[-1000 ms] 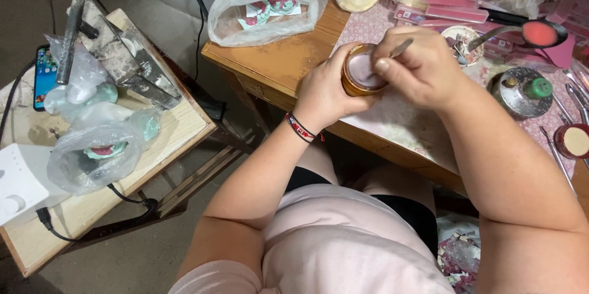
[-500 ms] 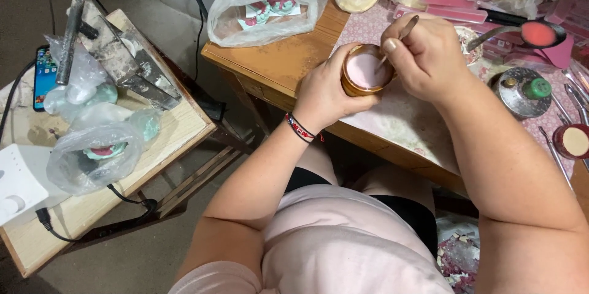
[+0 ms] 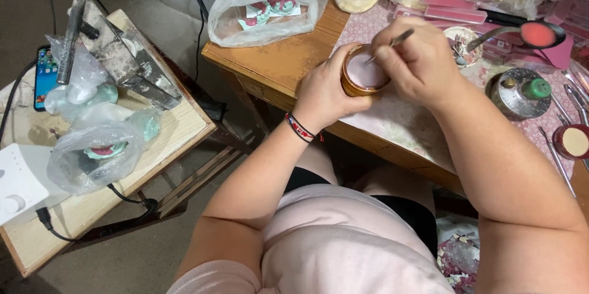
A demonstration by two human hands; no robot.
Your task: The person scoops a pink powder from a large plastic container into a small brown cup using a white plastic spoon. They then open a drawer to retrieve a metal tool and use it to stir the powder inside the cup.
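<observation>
Two hands are seen from the head camera: a round brown jar [image 3: 363, 73] with pale pink filling is gripped from its left by the left hand [image 3: 325, 95] over the wooden table [image 3: 276, 64], while a thin metal tool [image 3: 392, 42], angled down-left into the jar's mouth, is pinched by the right hand [image 3: 420, 64] just beside it.

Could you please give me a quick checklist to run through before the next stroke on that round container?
1. Left hand wrapped around the round container: ok.
2. Right hand holds the thin tool in a pinch grip: ok.
3. Tool tip on the pale pink surface: cannot tell.
4. Container's open face turned up: ok.
5. Metal pot and spoon apart from the hands: ok.
</observation>
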